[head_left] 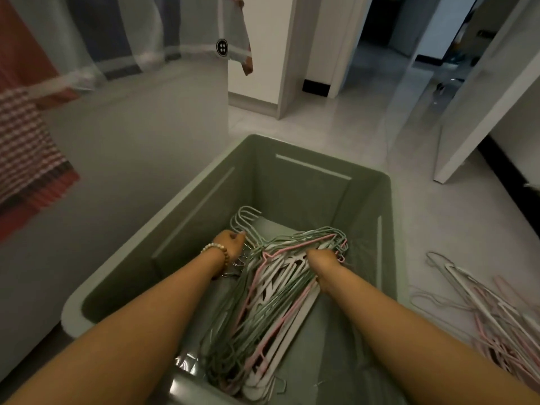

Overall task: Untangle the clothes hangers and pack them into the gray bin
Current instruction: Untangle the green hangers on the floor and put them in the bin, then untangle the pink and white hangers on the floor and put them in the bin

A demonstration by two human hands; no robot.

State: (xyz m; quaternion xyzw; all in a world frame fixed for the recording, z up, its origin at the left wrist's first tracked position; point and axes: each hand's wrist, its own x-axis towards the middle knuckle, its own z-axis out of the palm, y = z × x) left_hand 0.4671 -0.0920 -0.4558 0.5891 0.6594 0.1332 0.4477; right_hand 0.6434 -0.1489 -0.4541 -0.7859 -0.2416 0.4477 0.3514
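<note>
The gray bin [306, 171] stands on the floor in front of me, and both my arms reach down into it. A stack of green, pink and white clothes hangers [271, 299] lies on its bottom. My left hand [230, 244], with a bead bracelet on the wrist, grips the hooks of the hangers at the stack's far left end. My right hand [324, 263] curls over the shoulders of the stack on its right side. A tangled pile of pink and white hangers [485, 311] lies on the floor to the right of the bin.
A gray bed or couch side [122, 159] runs along the left, with hanging clothes [32, 147] above it. White floor tiles [423, 229] spread to the right. An open door [473, 118] and a dark hallway lie beyond the bin.
</note>
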